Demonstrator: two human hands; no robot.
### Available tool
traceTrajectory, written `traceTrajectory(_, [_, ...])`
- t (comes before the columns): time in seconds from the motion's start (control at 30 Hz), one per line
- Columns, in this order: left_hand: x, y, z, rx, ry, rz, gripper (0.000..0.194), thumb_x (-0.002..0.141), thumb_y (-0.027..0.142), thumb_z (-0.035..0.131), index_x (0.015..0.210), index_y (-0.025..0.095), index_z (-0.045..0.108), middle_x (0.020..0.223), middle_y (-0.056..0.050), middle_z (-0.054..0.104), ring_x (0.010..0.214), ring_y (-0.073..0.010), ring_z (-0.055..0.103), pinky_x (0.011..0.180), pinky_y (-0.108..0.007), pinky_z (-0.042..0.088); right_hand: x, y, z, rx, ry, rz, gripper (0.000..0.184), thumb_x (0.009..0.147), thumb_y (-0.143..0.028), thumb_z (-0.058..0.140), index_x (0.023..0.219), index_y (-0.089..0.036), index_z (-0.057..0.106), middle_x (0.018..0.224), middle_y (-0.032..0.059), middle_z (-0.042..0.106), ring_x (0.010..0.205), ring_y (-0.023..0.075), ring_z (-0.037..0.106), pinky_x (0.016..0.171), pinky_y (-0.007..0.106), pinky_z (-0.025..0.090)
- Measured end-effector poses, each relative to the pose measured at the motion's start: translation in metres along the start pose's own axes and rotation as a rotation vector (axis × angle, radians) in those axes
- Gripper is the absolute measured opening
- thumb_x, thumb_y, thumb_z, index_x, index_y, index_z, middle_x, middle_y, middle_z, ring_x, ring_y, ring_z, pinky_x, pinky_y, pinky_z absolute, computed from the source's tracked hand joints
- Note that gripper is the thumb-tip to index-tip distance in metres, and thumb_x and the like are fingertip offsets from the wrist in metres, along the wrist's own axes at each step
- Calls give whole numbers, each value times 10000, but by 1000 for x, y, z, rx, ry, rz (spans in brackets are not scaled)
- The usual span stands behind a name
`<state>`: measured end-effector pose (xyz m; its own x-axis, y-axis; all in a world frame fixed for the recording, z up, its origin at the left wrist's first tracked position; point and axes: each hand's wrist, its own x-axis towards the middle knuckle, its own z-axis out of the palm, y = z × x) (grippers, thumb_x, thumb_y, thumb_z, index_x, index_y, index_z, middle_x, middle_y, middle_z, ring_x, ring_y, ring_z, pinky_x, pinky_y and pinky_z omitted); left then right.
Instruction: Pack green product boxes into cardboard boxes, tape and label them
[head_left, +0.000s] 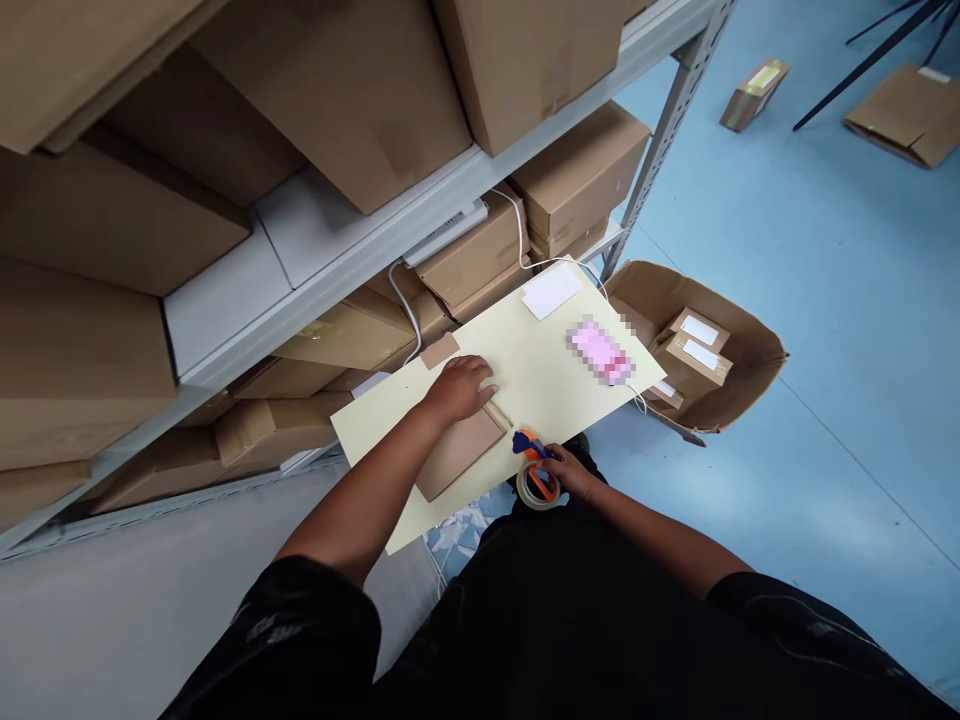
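A small flat cardboard box (459, 455) lies on a pale yellow board (544, 375). My left hand (463, 386) rests over the far end of this box with its fingers curled, steadying it by the edge; part of the box is hidden under my hand and forearm. In my right hand (568, 472) is an orange and blue tape dispenser (529, 444) with a roll of tape (538, 487) on it. The dispenser's head is close to the near right corner of the box. My right fingers are wrapped round its handle.
On the board lie a white paper slip (553, 290) and a blurred pink phone-like object (598, 350) with a white cable. Right of it stands a large open carton (739, 395) holding several small labelled boxes. Shelving (450, 190) with cartons rises ahead and left.
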<state>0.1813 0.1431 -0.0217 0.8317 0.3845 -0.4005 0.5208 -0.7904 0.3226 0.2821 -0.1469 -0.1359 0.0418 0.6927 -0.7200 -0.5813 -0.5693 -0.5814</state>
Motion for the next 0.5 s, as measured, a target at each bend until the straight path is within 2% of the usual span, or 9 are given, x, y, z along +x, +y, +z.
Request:
traceTrajectory(0.03, [-22, -3, -3, -1, 40, 33, 446, 954, 464, 579, 1335, 248, 661, 1461, -122, 570, 1428, -343, 425, 1238, -509, 235, 1, 1, 0, -5, -3, 1, 347, 717, -392, 744, 979, -194, 632, 805, -16, 664, 728, 178, 626, 668, 294, 497])
traceTrajectory(0.1, [-70, -9, -2, 38, 66, 60, 731, 856, 594, 688, 1487, 254, 547, 1619, -121, 424, 1534, -395, 274, 1269, -581, 129, 2, 4, -1, -31, -2, 14, 348, 705, -398, 753, 966, -199, 636, 810, -15, 665, 734, 175, 626, 670, 291, 496])
traceTrajectory(0.17, [-116, -15, 9, 82, 28, 46, 969, 758, 640, 772, 1583, 268, 426, 1700, -123, 289, 1573, -431, 168, 1260, -640, 77, 3, 7, -1, -47, 4, 26, 344, 698, -398, 749, 960, -203, 640, 813, -12, 669, 731, 174, 627, 665, 289, 495])
traceTrajectory(0.23, [-151, -23, 28, 104, -17, -12, 1067, 698, 627, 824, 1606, 270, 390, 1725, -130, 219, 1584, -443, 126, 1250, -652, 112, 3, 9, -1, -48, 6, 37, 356, 690, -406, 755, 963, -209, 639, 824, -8, 678, 740, 179, 637, 668, 291, 499])
traceTrajectory(0.3, [-173, -29, 47, 107, -59, -50, 1115, 671, 593, 850, 1621, 272, 363, 1731, -136, 196, 1588, -439, 125, 1243, -634, 168, 4, 12, 0, -47, 6, 42, 370, 681, -416, 766, 963, -214, 638, 822, -6, 682, 737, 184, 643, 666, 295, 502])
traceTrajectory(0.37, [-184, -34, 60, 102, -73, -77, 1142, 655, 557, 871, 1631, 284, 344, 1737, -130, 173, 1587, -437, 133, 1233, -613, 221, 6, 12, 1, -58, 7, 42, 368, 678, -427, 772, 950, -220, 636, 794, -11, 674, 705, 180, 634, 649, 295, 497])
traceTrajectory(0.5, [-195, -35, 70, 72, -77, -103, 1200, 616, 515, 910, 1639, 308, 318, 1751, -96, 113, 1570, -429, 196, 1190, -545, 349, 18, -4, 6, -95, 14, 29, 351, 687, -455, 760, 907, -229, 606, 722, -30, 636, 624, 159, 588, 601, 287, 471])
